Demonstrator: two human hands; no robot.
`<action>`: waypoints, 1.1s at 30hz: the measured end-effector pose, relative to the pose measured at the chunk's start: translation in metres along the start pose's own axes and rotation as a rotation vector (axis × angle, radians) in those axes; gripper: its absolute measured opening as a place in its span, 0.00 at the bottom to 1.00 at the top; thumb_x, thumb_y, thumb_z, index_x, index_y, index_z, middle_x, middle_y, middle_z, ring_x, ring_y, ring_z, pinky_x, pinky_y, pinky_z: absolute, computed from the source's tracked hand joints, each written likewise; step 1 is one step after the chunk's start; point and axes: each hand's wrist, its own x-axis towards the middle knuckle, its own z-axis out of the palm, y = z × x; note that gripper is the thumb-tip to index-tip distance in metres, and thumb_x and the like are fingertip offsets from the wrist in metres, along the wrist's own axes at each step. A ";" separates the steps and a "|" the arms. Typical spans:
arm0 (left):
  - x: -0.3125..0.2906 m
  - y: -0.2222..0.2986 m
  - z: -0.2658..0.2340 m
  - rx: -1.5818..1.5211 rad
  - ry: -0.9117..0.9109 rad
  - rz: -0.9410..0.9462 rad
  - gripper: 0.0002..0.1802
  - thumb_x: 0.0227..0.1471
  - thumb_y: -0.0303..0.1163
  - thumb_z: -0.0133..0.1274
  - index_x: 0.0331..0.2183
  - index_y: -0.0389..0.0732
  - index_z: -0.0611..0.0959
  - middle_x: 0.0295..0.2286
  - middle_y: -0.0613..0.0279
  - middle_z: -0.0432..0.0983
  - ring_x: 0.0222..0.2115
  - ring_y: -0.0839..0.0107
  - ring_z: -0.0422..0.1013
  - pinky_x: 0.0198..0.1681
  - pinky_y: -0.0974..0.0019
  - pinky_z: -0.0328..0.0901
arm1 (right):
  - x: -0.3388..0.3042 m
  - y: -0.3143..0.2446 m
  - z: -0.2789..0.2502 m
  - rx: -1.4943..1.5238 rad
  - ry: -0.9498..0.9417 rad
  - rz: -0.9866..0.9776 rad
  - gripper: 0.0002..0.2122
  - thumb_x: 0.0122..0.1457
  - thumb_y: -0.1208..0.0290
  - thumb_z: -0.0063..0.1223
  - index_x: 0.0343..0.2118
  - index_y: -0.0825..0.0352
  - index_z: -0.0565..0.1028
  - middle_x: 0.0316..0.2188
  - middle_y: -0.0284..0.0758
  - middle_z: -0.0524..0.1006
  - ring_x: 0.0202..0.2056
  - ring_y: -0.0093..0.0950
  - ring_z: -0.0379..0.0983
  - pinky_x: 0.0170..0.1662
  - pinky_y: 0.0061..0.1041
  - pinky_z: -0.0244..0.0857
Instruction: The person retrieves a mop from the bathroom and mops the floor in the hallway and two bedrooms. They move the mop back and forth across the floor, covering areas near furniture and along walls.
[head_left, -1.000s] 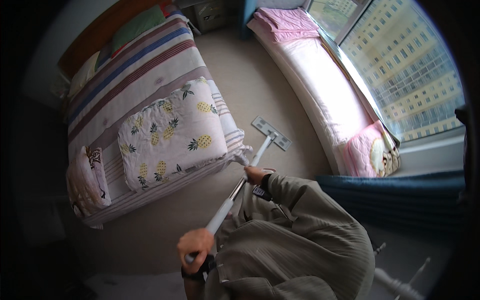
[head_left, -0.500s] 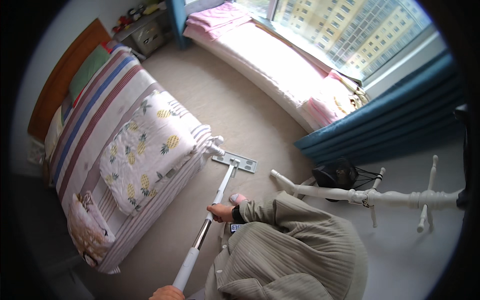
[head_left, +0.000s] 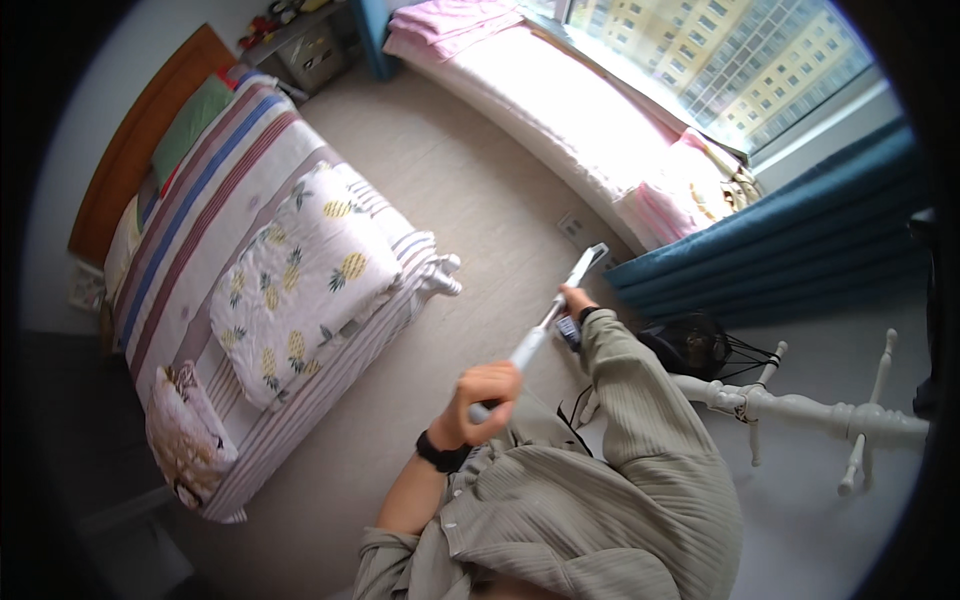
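While both hands (head_left: 484, 397) grip the mop (head_left: 528, 346), the right (head_left: 576, 299) reaches farther.

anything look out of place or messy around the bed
Two small things: the sheet bunches at the right-hand foot corner of the bed instead of hanging flat, and a cushion lies at the other foot corner, away from the green pillow at the head. No spill or damage shows.

The wide head view looks steeply down past the nearby hands (head_left: 484, 398) to the floor (head_left: 440, 160).
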 end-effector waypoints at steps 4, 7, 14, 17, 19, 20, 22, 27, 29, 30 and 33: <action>-0.027 0.005 0.012 0.025 -0.013 0.032 0.05 0.32 0.19 0.45 0.14 0.35 0.66 0.16 0.56 0.62 0.20 0.60 0.62 0.26 0.62 0.60 | -0.033 0.011 -0.008 -0.127 -0.063 0.052 0.15 0.59 0.59 0.44 0.26 0.68 0.68 0.15 0.37 0.67 0.15 0.30 0.64 0.18 0.30 0.57; -0.073 0.036 0.001 0.029 0.092 -0.013 0.03 0.31 0.18 0.45 0.14 0.34 0.68 0.16 0.55 0.63 0.20 0.59 0.63 0.26 0.62 0.60 | -0.066 0.040 0.032 -0.158 -0.167 0.116 0.18 0.59 0.54 0.42 0.26 0.67 0.67 0.14 0.36 0.65 0.15 0.30 0.63 0.16 0.31 0.54; -0.242 0.137 -0.046 0.046 0.426 -0.004 0.08 0.30 0.25 0.45 0.09 0.36 0.66 0.09 0.60 0.62 0.10 0.65 0.60 0.21 0.64 0.59 | -0.166 0.147 0.198 -0.308 -0.364 0.196 0.17 0.59 0.55 0.37 0.26 0.65 0.66 0.13 0.37 0.64 0.11 0.30 0.59 0.13 0.32 0.51; -0.333 0.184 -0.046 0.112 0.572 0.015 0.06 0.26 0.25 0.44 0.08 0.37 0.66 0.08 0.60 0.62 0.09 0.67 0.60 0.19 0.66 0.57 | -0.231 0.211 0.263 -0.353 -0.423 0.163 0.17 0.61 0.55 0.36 0.26 0.66 0.66 0.14 0.37 0.64 0.12 0.30 0.59 0.14 0.32 0.52; -0.392 0.217 -0.043 0.115 0.682 0.029 0.06 0.24 0.25 0.44 0.07 0.37 0.65 0.07 0.60 0.61 0.08 0.68 0.58 0.17 0.67 0.57 | -0.281 0.257 0.301 -0.447 -0.514 0.059 0.17 0.61 0.54 0.35 0.26 0.65 0.65 0.14 0.36 0.65 0.12 0.31 0.59 0.14 0.31 0.53; -0.421 0.237 -0.043 0.137 0.707 0.035 0.07 0.26 0.26 0.45 0.07 0.36 0.66 0.07 0.60 0.61 0.07 0.67 0.58 0.17 0.67 0.57 | -0.305 0.278 0.320 -0.449 -0.503 0.159 0.18 0.62 0.53 0.35 0.27 0.65 0.66 0.15 0.36 0.66 0.12 0.30 0.60 0.14 0.31 0.54; -0.474 0.278 -0.041 0.188 0.759 0.017 0.09 0.29 0.27 0.48 0.08 0.35 0.69 0.08 0.59 0.63 0.07 0.67 0.59 0.15 0.66 0.57 | -0.353 0.321 0.360 -0.501 -0.510 0.284 0.19 0.62 0.51 0.36 0.27 0.64 0.67 0.16 0.36 0.67 0.14 0.30 0.62 0.15 0.31 0.56; -0.572 0.375 -0.024 0.389 0.931 0.048 0.10 0.32 0.24 0.44 0.07 0.40 0.64 0.07 0.61 0.60 0.06 0.70 0.56 0.14 0.69 0.53 | -0.473 0.423 0.439 -0.734 -0.798 0.179 0.20 0.61 0.53 0.32 0.24 0.64 0.70 0.17 0.35 0.69 0.17 0.30 0.66 0.20 0.35 0.61; -0.591 0.410 -0.027 0.307 0.835 0.134 0.08 0.29 0.20 0.43 0.09 0.40 0.62 0.07 0.59 0.59 0.06 0.69 0.53 0.13 0.69 0.49 | -0.519 0.452 0.471 -0.657 -0.794 0.432 0.18 0.59 0.56 0.33 0.23 0.63 0.70 0.17 0.35 0.69 0.16 0.30 0.66 0.19 0.33 0.60; -0.594 0.422 -0.018 0.388 0.864 0.124 0.08 0.28 0.21 0.42 0.08 0.41 0.62 0.06 0.60 0.57 0.06 0.70 0.52 0.14 0.69 0.48 | -0.540 0.463 0.485 -0.687 -0.828 0.441 0.18 0.59 0.55 0.32 0.23 0.62 0.69 0.16 0.34 0.68 0.15 0.30 0.64 0.17 0.32 0.57; -0.588 0.444 -0.011 0.395 0.904 0.061 0.08 0.27 0.20 0.42 0.08 0.41 0.62 0.06 0.61 0.56 0.06 0.70 0.51 0.14 0.69 0.47 | -0.576 0.469 0.506 -0.573 -0.993 0.549 0.21 0.61 0.53 0.34 0.21 0.66 0.66 0.13 0.34 0.63 0.12 0.28 0.59 0.13 0.31 0.51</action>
